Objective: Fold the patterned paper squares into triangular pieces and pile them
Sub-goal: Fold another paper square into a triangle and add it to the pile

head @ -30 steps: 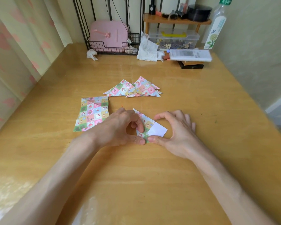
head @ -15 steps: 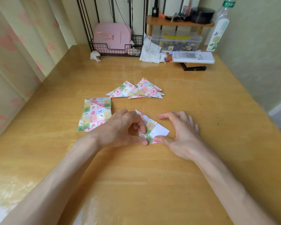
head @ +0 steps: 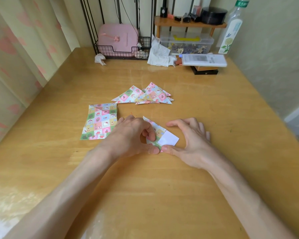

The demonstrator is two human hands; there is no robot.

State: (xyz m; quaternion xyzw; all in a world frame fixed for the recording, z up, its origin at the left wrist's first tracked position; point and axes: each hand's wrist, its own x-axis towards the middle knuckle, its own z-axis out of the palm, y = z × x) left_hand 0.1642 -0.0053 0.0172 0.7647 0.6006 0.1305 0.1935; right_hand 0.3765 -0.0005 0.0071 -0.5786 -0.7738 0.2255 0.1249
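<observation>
The left hand [head: 133,133] is curled over the half-folded paper [head: 158,131], its forefinger bent down onto the patterned face and its thumb pressing the near corner, so the sheet is pinned under both. The right hand [head: 192,140] stands arched and loose beside it. Its thumb lies flat against the same near corner, tip almost meeting the left thumb, while its fingers curve above the table [head: 162,187]; whether they touch the paper cannot be told. The paper lies on the table between the two hands, with a white flap of its underside turned up toward the right hand. Just left of the left hand sits the stack of squares [head: 100,121], flat and unfolded. Beyond the hands, apart from both, is the pile of triangles [head: 145,95], overlapping loosely. Bare wood runs wide on the right and toward the person. Along the far edge stand a wire basket [head: 123,50], a clear box [head: 186,43] and a bottle [head: 231,31].
</observation>
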